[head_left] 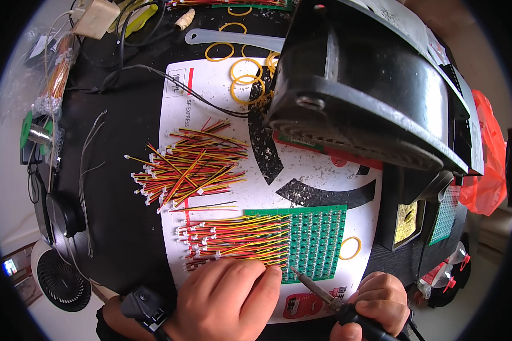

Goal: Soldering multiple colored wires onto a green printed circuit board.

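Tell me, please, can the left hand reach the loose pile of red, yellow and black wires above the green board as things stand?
Probably yes. The left hand rests on the wired green board, and the loose wire pile lies just beyond with nothing between them.

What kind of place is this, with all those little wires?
Probably a small electronics soldering bench. The right hand holds a soldering iron to a green circuit board, the left hand presses down on its wires, and loose wires lie nearby.

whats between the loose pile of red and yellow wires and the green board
In the head view, between the loose wire pile and the green circuit board, a strip of white sheet bears a few stray wires and white flecks.
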`<state>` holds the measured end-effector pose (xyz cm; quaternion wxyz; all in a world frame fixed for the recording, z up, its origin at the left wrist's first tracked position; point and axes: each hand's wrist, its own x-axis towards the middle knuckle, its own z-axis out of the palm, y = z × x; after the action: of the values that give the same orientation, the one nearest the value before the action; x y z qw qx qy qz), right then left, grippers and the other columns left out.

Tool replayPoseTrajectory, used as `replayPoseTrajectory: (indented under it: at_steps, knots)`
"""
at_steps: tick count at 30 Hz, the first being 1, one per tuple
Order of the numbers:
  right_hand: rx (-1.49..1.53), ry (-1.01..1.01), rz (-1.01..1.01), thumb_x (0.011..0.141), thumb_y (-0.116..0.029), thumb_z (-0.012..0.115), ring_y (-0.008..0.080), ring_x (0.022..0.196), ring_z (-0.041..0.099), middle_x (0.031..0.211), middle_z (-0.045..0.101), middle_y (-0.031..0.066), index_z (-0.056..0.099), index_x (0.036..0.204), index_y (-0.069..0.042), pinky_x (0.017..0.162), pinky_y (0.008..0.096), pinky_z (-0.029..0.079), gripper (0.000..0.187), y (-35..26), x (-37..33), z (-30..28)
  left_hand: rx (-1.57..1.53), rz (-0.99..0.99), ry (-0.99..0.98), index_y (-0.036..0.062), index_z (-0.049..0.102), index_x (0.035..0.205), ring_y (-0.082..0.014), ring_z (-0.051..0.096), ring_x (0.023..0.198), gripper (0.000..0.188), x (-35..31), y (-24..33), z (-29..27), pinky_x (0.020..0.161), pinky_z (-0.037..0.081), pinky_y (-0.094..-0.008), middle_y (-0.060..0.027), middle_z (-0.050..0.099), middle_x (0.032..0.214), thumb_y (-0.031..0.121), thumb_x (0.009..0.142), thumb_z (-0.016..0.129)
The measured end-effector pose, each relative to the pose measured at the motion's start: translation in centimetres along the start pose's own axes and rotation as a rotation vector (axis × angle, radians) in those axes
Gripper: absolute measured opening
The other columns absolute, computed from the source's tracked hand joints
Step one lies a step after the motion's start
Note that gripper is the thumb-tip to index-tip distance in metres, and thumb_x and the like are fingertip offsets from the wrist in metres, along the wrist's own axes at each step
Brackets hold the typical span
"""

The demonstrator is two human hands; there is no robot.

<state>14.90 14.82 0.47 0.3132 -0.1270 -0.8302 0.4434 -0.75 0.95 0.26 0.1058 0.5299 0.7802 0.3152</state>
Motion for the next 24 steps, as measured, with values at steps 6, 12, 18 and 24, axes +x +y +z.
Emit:
replayPoseTrajectory:
  at_steps: [6,12,18,24]
  knots:
    - [-0.003,-0.086,-0.009,0.081,-0.011,0.069,0.0203,0.051,0.050,0.067,0.054,0.0114,0.056,0.093,0.007,0.048,0.0323,0.043,0.026,0.31,0.29,-0.40,-0.015,-0.004,-0.053,-0.0016,0.067,0.094,-0.0286,0.063,0.077,0.014,0.12,-0.21,0.04,0.069,0.052,-0.0359,-0.0127,0.061,0.089,0.000,0.080,0.065]
    - [-0.023,-0.075,0.005,0.080,-0.010,0.069,0.0201,0.051,0.051,0.068,0.055,0.0112,0.056,0.094,0.007,0.049,0.0323,0.043,0.026,0.16,0.34,-0.20,-0.024,0.011,-0.033,-0.0021,0.067,0.094,-0.0289,0.063,0.077,0.015,0.08,-0.29,0.13,0.069,0.052,-0.0361,-0.0131,0.061,0.089,0.000,0.080,0.066]
    - [-0.021,-0.053,0.003,0.080,-0.010,0.069,0.0193,0.049,0.049,0.065,0.054,0.0104,0.056,0.094,0.008,0.047,0.0319,0.042,0.026,0.21,0.38,0.08,-0.026,0.010,-0.024,-0.0024,0.067,0.094,-0.0294,0.063,0.076,0.015,0.14,-0.35,0.15,0.068,0.052,-0.0365,-0.0133,0.061,0.089,-0.002,0.079,0.066]
    - [0.039,0.027,-0.044,0.082,-0.015,0.072,0.0177,0.048,0.047,0.061,0.052,0.0100,0.055,0.093,0.006,0.045,0.0316,0.039,0.029,0.60,-0.08,0.10,-0.026,0.011,-0.019,-0.0025,0.067,0.093,-0.0293,0.063,0.075,0.015,0.26,-0.28,0.09,0.067,0.052,-0.0360,-0.0131,0.061,0.088,-0.002,0.078,0.066]
